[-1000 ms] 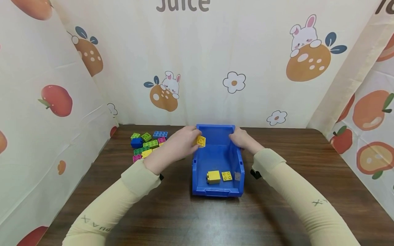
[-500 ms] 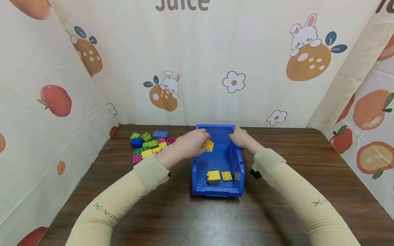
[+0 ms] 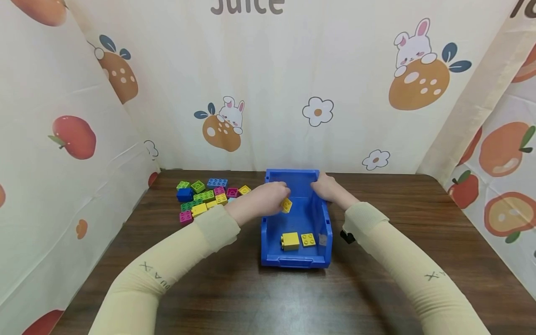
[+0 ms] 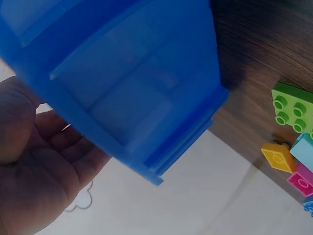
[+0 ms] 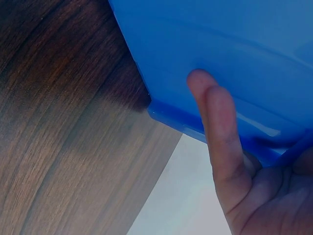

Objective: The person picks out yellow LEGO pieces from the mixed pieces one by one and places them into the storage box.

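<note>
Head view: the left hand point(image 3: 270, 197) pinches a yellow brick point(image 3: 286, 205) inside the blue bin point(image 3: 296, 260), lower and further in than a second ago (release looks near). Two yellow bricks point(image 3: 291, 241) lie on the bin floor. The right hand point(image 3: 327, 188) grips the bin's far right corner. Loose bricks point(image 3: 205, 197) sit on the surface point(image 3: 268, 298).

Left wrist view: bin wall point(image 4: 132, 83) close to the palm point(image 4: 34, 166); held brick hidden.

Right wrist view: thumb point(image 5: 220, 147) lies along the bin wall point(image 5: 234, 54).
</note>
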Tool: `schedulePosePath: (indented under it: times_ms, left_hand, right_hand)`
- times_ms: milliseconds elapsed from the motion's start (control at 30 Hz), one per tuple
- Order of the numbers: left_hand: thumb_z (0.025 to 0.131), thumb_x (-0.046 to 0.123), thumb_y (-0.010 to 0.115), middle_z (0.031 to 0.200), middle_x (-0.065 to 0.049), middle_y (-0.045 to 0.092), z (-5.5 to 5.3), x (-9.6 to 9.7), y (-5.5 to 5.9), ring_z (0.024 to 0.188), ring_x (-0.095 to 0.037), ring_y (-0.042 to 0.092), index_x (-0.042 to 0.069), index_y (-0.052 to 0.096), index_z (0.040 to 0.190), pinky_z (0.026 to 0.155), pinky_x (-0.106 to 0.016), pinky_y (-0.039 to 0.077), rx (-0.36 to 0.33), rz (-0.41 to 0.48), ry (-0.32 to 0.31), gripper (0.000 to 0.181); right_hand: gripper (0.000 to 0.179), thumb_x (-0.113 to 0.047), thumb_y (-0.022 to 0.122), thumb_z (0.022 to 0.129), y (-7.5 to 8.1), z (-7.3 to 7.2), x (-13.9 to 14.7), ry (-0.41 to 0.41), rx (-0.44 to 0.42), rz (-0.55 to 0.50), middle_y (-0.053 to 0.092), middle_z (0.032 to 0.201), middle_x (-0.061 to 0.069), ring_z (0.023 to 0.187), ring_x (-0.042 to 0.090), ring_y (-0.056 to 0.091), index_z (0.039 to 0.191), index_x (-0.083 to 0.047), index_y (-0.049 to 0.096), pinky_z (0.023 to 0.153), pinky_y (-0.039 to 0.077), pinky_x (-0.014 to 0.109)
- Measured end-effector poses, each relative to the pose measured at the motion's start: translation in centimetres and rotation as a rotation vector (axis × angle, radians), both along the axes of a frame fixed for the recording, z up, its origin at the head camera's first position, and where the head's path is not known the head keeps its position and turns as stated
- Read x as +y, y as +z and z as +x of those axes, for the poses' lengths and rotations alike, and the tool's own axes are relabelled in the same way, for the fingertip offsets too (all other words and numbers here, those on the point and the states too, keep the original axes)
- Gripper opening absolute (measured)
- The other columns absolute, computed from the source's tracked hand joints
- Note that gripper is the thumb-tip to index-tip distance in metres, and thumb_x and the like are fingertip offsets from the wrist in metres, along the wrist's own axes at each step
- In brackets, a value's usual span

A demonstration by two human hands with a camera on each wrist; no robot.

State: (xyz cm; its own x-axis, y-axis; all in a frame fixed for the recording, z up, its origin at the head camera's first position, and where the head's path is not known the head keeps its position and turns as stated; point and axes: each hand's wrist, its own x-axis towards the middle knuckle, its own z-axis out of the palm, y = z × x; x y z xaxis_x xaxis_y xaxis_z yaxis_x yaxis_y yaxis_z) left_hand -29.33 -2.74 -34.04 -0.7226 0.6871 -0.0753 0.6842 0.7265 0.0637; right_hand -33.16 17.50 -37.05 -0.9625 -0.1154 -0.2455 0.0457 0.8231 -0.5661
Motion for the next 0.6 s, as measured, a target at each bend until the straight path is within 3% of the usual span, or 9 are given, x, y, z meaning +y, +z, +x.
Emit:
schedulePosePath:
  times_ms: [267, 600]
  left_hand:
    - [0.085, 0.016, 0.070, 0.104, -0.006, 0.066, -0.4, 0.8, -0.7, 0.090, -0.015, 0.062, 0.008, 0.065, 0.115, 0.084, -0.029, 0.054, -0.059, -0.108, -0.031, 0.031]
    - [0.082, 0.020, 0.073, 0.112, -0.004, 0.065, -0.4, 1.5, -0.8, 0.098, -0.016, 0.063, 0.013, 0.061, 0.123, 0.089, -0.031, 0.052, -0.098, -0.258, -0.043, 0.043]
  right_hand:
    - [0.055, -0.021, 0.032, 0.098, 0.1, 0.0, 0.0, 0.001, 0.004, -0.002, 0.052, 0.115, 0.037, 0.055, 0.025, 0.064, 0.139, 0.014, 0.020, 0.060, 0.057, 0.044]
    - [0.055, -0.021, 0.032, 0.099, -0.2, -0.2, 0.0, -0.009, -0.003, -0.006, 0.051, 0.119, 0.037, 0.059, 0.026, 0.065, 0.140, 0.013, 0.018, 0.059, 0.057, 0.042]
